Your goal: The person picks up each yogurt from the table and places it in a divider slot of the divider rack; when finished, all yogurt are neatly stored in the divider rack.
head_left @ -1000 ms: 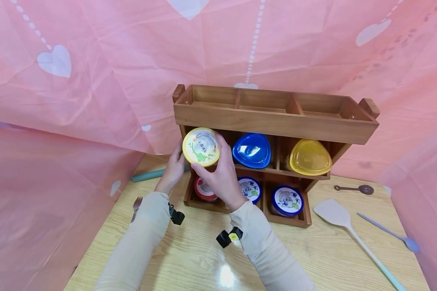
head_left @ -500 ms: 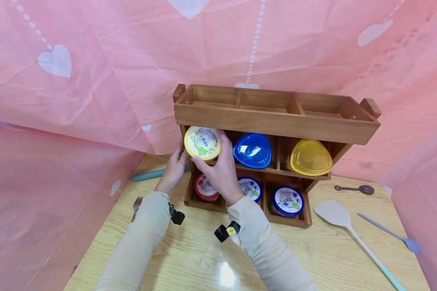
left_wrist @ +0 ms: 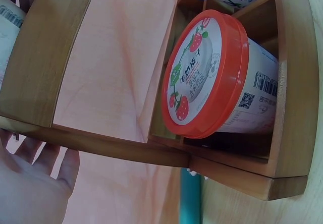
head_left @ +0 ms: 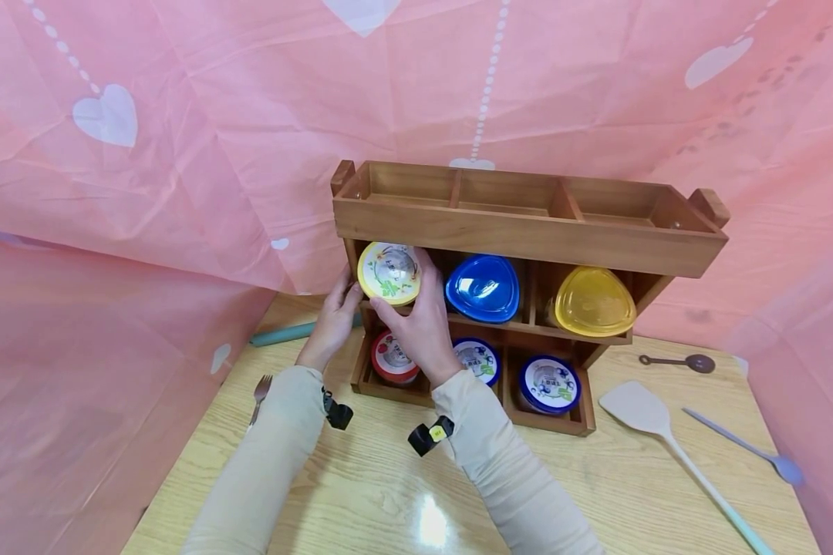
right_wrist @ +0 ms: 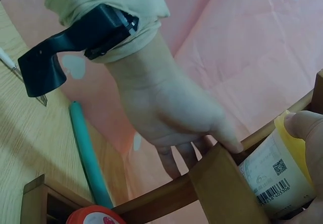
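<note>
My right hand [head_left: 422, 324] grips a round tub with a yellow-rimmed lid [head_left: 389, 274] in the left compartment of the middle shelf. Its thumb [right_wrist: 307, 125] lies on the yellow rim in the right wrist view, and the tub's white side [right_wrist: 275, 178] carries a barcode. The wooden rack [head_left: 521, 233] is held at its left side by my left hand [head_left: 332, 317], fingers behind the side rail and thumb in front. Below sits a tub with a red lid [left_wrist: 204, 77], partly covered by my right hand in the head view.
A blue lid [head_left: 482, 287] and a yellow lid [head_left: 595, 301] fill the other middle compartments; blue-lidded tubs [head_left: 550, 384] stand below. A fork [head_left: 260, 395] and teal stick [head_left: 284, 334] lie left. A spatula [head_left: 639, 407], brown spoon [head_left: 697, 362] and blue spoon [head_left: 780, 466] lie right.
The yellow-lidded tub has moved back and slightly right, deeper into its compartment, with my right hand following. My left hand stays at the rack's side.
</note>
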The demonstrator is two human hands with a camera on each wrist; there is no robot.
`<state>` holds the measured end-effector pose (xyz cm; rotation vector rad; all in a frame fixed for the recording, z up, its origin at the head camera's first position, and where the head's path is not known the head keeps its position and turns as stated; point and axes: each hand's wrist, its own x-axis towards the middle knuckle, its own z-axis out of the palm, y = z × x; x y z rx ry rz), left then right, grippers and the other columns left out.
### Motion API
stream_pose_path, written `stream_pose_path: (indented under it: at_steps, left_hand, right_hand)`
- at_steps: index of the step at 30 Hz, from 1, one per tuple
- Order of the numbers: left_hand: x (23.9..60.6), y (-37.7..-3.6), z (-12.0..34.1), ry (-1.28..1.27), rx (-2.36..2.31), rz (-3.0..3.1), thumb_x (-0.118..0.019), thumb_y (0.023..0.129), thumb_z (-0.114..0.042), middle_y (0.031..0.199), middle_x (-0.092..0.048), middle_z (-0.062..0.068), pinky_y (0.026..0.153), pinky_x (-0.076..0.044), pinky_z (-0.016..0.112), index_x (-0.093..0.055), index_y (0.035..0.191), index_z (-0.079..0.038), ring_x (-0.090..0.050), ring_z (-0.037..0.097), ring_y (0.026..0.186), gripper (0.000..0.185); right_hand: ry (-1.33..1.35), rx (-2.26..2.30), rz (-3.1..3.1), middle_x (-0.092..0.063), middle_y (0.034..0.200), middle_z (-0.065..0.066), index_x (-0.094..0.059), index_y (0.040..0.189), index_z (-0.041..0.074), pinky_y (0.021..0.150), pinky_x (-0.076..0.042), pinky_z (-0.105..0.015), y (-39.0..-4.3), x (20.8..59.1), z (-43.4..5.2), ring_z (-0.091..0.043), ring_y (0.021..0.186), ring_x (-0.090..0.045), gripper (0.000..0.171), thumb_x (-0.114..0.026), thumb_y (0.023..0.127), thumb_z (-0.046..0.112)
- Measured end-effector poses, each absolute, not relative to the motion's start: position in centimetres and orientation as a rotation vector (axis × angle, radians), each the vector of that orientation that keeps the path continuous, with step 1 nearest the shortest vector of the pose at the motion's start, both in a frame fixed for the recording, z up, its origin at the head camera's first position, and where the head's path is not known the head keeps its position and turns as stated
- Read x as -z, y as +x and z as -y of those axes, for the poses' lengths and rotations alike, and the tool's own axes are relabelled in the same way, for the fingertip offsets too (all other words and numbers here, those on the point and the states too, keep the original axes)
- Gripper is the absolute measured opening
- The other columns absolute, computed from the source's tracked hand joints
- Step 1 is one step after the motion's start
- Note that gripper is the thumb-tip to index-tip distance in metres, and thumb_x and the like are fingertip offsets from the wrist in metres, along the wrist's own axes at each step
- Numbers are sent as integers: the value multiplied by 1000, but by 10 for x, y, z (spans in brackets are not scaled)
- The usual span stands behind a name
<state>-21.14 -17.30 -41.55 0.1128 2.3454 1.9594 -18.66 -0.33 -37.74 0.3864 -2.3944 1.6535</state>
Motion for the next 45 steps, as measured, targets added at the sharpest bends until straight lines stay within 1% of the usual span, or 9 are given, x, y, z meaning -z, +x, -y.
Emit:
stream_pose_path:
  at_steps: [4,7,12,14,17,24,36,40,45]
  left_hand:
    - [401,-202,170,113,-1917,-2378,-34,108,-29,166,-13,4,122,-21,45,-6,160,-18,-16,22,152,60]
    - [399,-201,170,108,-1911,-2380,-34,108,-31,166,-12,4,123,-21,43,-6,160,-18,-16,21,152,60]
    - [400,-202,170,120,-1925,-2369,-34,108,-32,166,-12,3,123,-20,43,-6,160,-19,-14,19,152,60]
    - [409,-207,172,128,-1940,-2370,-34,108,-35,166,-12,1,123,-20,42,-7,160,-22,-15,17,152,60]
    - [412,-209,172,136,-1964,-2352,-34,107,-34,166,-12,0,123,-19,43,-7,160,-23,-15,17,152,60]
    - [401,-203,170,151,-1960,-2359,-34,108,-29,166,-14,4,123,-21,42,-7,160,-17,-17,20,151,59]
    - [403,-204,171,145,-1967,-2340,-33,108,-29,166,-13,4,122,-23,44,-6,160,-18,-16,19,151,59]
    - [403,-203,170,127,-1950,-2349,-33,108,-30,166,-13,4,122,-21,43,-6,160,-17,-16,19,151,60]
    - [400,-201,170,111,-1937,-2370,-34,108,-29,166,-13,3,123,-19,41,-7,160,-18,-14,18,152,59]
  right_hand:
    - [380,-1636,2415,-31,152,-7,-18,155,21,118,-32,-44,-188,380,4,-24,139,-35,92,-77,85,30]
    - [379,-1631,2418,-31,152,-8,-17,155,22,118,-33,-45,-189,380,5,-25,140,-35,92,-76,85,29]
    - [366,-1607,2426,-31,152,-9,-17,155,21,117,-33,-44,-189,382,6,-25,139,-36,93,-77,85,28]
    - [359,-1604,2432,-31,152,-10,-17,155,20,117,-33,-44,-190,382,6,-26,139,-36,93,-77,84,28]
    - [345,-1601,2446,-30,152,-10,-16,155,21,117,-33,-44,-191,382,6,-26,139,-36,94,-77,84,28]
    - [315,-1605,2467,-29,153,-10,-14,155,21,118,-31,-46,-193,380,9,-27,141,-34,95,-77,84,26]
    - [309,-1594,2487,-27,154,-10,-14,155,21,118,-31,-45,-191,379,10,-27,141,-32,95,-78,84,20]
    - [306,-1570,2497,-24,156,-8,-15,155,21,118,-32,-44,-187,379,10,-26,143,-30,94,-77,84,19]
    - [330,-1519,2500,-21,158,-9,-15,156,17,119,-30,-42,-183,379,8,-26,144,-27,94,-77,85,19]
